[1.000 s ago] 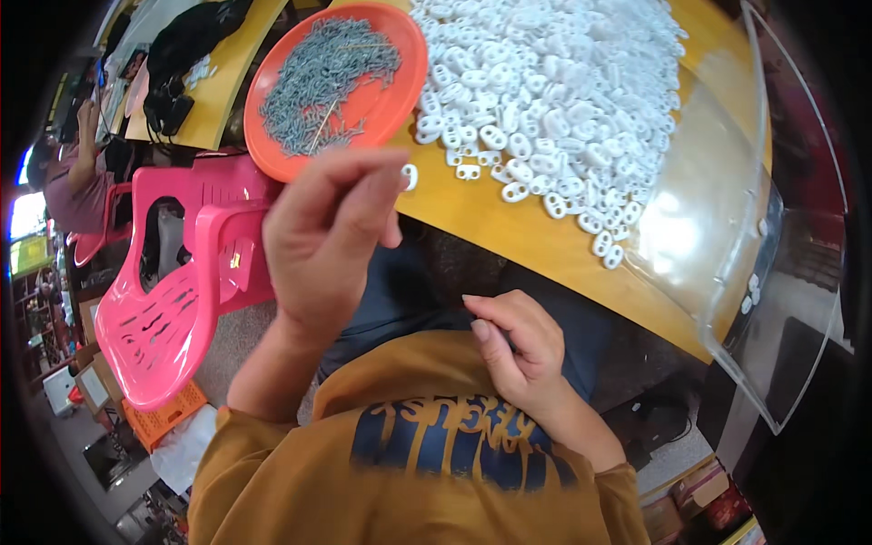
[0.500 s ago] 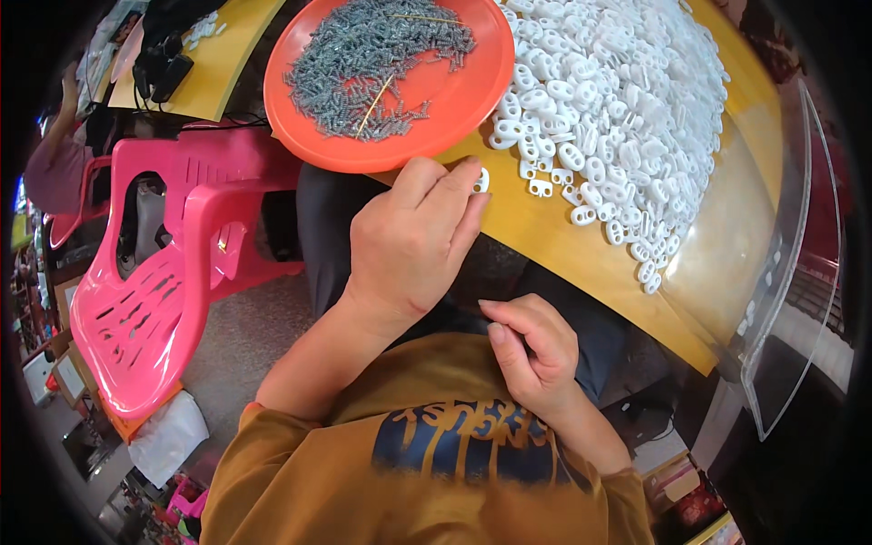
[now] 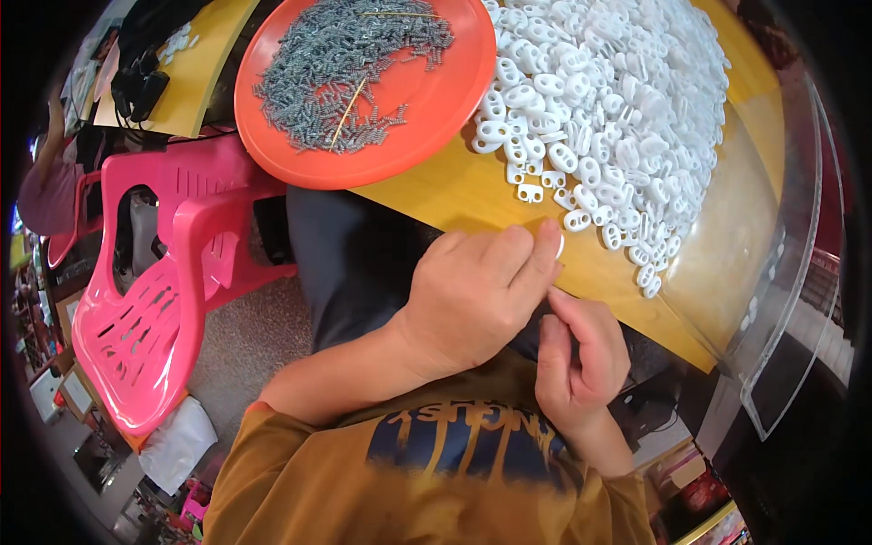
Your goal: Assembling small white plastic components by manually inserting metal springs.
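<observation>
A small white oval plastic piece (image 3: 559, 245), like the two-hole cord-lock parts on the table, shows at the fingertips of my left hand (image 3: 481, 295), pinched between thumb and fingers. Just below and to the right is my right hand (image 3: 586, 359), its fingers curled and its index fingertip close to the left thumb. Whether anything sits between the right fingertips I cannot make out. Ahead of both hands spreads a large heap of white two-hole oval pieces (image 3: 609, 118). To its left, an orange-red plate (image 3: 427, 118) carries a pile of small metal springs (image 3: 341, 73).
The yellow table (image 3: 436, 202) has its near edge under my hands. A clear plastic sheet (image 3: 799, 272) curves up at the right. At the left stands a pink plastic chair (image 3: 191, 236), with a white bag (image 3: 177, 445) on the floor below it.
My left hand has moved right and nearer to me with the white piece, away from the plate. My right hand has shifted right; the two hands' fingertips are now close together.
</observation>
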{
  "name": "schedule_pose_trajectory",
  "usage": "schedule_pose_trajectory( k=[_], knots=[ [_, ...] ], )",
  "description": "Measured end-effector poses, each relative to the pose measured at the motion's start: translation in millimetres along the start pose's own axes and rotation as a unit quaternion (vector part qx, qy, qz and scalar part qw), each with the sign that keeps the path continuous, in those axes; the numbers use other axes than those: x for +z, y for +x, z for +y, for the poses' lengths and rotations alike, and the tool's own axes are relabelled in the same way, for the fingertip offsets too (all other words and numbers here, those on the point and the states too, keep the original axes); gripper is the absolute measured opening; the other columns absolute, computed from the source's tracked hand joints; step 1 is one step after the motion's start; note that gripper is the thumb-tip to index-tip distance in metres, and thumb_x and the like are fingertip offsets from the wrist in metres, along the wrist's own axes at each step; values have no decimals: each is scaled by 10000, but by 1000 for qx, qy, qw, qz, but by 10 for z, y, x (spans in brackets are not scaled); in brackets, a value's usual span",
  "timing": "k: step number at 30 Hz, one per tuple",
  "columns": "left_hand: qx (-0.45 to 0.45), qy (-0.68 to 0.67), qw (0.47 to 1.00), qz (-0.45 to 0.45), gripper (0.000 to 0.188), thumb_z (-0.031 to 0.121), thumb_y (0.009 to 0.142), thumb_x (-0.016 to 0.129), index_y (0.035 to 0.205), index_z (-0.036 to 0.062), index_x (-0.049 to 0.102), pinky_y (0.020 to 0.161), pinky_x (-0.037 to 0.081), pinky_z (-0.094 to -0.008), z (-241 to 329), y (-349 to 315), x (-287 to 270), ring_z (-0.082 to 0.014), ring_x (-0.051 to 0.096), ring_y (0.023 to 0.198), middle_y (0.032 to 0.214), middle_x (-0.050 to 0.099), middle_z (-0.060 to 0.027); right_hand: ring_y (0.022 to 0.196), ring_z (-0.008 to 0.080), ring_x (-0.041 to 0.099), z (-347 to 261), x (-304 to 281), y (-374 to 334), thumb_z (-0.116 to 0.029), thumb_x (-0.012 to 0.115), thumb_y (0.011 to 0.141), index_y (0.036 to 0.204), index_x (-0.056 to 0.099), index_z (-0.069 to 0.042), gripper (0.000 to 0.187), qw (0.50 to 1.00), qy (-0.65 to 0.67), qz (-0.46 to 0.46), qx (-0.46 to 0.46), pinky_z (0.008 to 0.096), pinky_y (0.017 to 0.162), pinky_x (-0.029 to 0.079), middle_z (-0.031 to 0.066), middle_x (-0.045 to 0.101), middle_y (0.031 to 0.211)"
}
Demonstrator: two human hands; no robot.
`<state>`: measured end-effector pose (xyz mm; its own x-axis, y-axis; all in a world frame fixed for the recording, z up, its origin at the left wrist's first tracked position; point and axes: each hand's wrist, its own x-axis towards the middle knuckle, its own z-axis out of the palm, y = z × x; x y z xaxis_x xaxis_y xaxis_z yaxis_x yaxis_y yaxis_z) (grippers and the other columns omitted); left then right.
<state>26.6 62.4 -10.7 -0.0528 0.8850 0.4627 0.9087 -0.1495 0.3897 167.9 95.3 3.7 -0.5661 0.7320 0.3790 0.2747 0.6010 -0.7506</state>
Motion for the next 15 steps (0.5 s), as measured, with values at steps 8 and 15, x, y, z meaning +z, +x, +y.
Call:
schedule_pose_trajectory(
  k=[8,15],
  knots=[
    [-46,-92,994,28,428,39,639,697,1052,14,587,494,430,-292,-61,-45,-33,-210,518,554,712,537,-75,569,212,501,102,4,33,31,620,703,1008,580,12,308,991,-135,-11,-9,296,528,381,84,565,725],
    [-91,0,993,-68,354,19,676,651,1026,55,615,466,413,-290,-78,96,-177,-185,507,529,674,494,-46,544,191,484,134,46,35,-7,645,663,1021,593,-19,362,985,-169,3,-38,307,500,342,44,543,682]
  ],
)
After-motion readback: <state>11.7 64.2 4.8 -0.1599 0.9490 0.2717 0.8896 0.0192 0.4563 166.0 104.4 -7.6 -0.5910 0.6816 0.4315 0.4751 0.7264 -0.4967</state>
